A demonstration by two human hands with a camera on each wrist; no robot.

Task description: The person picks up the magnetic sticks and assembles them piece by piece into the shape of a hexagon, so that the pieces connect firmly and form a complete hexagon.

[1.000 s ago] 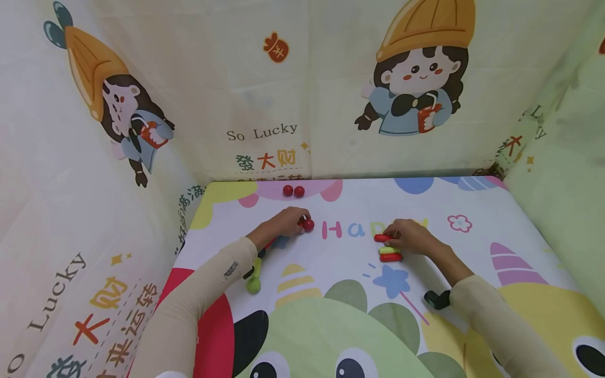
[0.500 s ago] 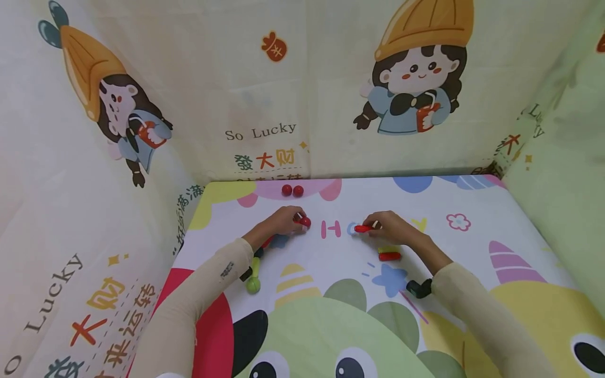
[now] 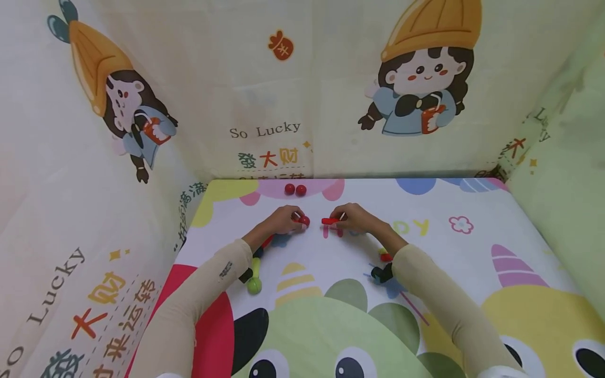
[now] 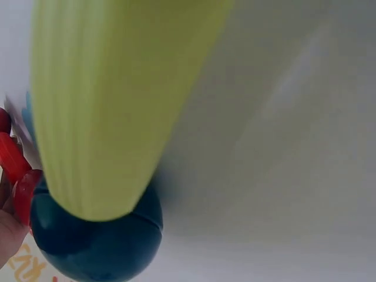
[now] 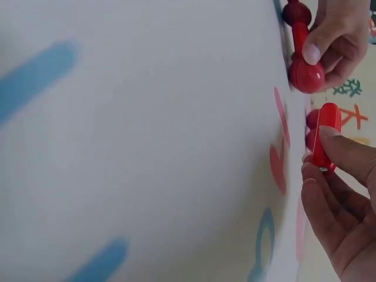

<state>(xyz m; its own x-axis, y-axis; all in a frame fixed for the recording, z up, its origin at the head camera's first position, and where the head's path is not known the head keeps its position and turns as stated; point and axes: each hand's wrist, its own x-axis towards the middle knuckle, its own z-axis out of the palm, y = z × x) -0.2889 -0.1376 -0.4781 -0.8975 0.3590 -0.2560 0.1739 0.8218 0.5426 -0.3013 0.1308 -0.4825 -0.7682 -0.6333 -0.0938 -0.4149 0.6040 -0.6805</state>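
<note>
My left hand (image 3: 283,219) grips a red ball (image 3: 304,221) at the far end of a joined chain of rods and balls. In the right wrist view its thumb lies where the chain's red rod (image 5: 299,36) meets that ball. The chain runs on to a dark teal ball (image 4: 97,238), a yellow-green rod (image 4: 117,100) and a green ball (image 3: 254,285). My right hand (image 3: 353,218) pinches a short red rod (image 5: 326,135) with a metallic end disc. The red rod points at the red ball, with a small gap between them.
Two red balls (image 3: 295,190) lie side by side near the back edge. A red rod (image 3: 386,258) and a yellow-green rod (image 3: 382,251) lie under the right forearm, partly hidden. The printed mat (image 3: 331,262) meets a cloth wall (image 3: 331,147) behind.
My right hand has lifted the red rod from beside the other rods and carried it left towards the red ball. The left hand has stayed nearly in place, gripping the red ball.
</note>
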